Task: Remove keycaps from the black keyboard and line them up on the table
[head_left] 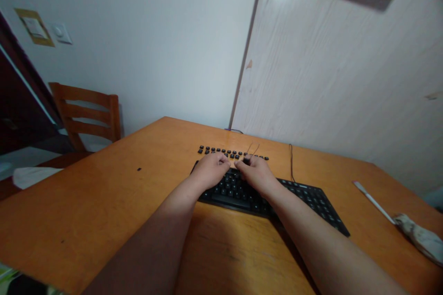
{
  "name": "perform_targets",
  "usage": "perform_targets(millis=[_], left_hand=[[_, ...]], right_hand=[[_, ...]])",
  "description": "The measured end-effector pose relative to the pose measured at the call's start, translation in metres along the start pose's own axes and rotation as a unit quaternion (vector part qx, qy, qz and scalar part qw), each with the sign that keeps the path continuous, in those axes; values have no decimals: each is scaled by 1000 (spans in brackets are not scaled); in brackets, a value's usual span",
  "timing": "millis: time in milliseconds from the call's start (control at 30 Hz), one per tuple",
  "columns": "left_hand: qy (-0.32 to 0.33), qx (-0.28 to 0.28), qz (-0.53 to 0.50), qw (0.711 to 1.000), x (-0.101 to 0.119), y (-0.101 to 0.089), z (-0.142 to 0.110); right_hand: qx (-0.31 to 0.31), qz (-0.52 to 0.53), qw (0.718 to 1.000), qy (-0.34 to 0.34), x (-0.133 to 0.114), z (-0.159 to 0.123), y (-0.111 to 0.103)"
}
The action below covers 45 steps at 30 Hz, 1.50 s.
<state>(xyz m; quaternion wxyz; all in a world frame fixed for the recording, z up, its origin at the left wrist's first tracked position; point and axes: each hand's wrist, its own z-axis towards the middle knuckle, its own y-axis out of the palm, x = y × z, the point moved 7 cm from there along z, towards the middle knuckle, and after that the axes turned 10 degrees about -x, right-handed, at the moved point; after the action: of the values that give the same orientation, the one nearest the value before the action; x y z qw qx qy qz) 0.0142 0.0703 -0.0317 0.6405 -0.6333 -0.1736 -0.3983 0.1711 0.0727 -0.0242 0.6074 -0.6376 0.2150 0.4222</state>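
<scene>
A black keyboard [228, 200] lies on the table under both my hands. My left hand [210, 170] is over its upper left part, thumb and fingertips pinched together; anything between them is too small to make out. Close beside it, my right hand [259, 176] is closed on a wire keycap puller [246, 160]. Its dark handle shows at the fingers, and two thin wires stick up beyond them. Behind the keyboard, loose black keycaps [234, 152] lie in rows on the wood. My hands hide part of these rows and the keyboard's upper edge.
The wooden table [138, 212] meets a wall at the back. A brown cable [291, 161] runs behind the keyboard. On the right lie a white-handled brush [374, 200] and a crumpled cloth [420, 235]. A small black piece [139, 169] lies on the left; a wooden chair [88, 113] stands beyond.
</scene>
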Motion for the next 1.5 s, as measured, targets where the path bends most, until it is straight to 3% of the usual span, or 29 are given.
perform_targets(millis=[267, 467, 667, 867, 1133, 1267, 1400, 1500], left_hand=[[7, -28, 30, 999, 0, 4, 2], [9, -35, 24, 999, 1, 6, 1], [-11, -3, -85, 996, 12, 1, -3], [-5, -20, -233, 972, 21, 3, -7], [-32, -7, -308, 951, 17, 7, -4], [-54, 21, -272, 961, 10, 4, -2], [-38, 26, -178, 983, 8, 2, 0], [-20, 31, -117, 992, 10, 0, 0]], right_hand=[[50, -10, 999, -7, 0, -2, -4], [77, 122, 989, 20, 2, -2, -14], [86, 145, 986, -7, -12, -8, -18], [110, 126, 985, -35, -21, -13, -19], [75, 155, 984, -51, -25, -13, -10], [103, 175, 977, -71, -26, -13, -22], [171, 98, 976, -92, -26, -14, -44], [158, 39, 980, -113, -27, -13, -50]])
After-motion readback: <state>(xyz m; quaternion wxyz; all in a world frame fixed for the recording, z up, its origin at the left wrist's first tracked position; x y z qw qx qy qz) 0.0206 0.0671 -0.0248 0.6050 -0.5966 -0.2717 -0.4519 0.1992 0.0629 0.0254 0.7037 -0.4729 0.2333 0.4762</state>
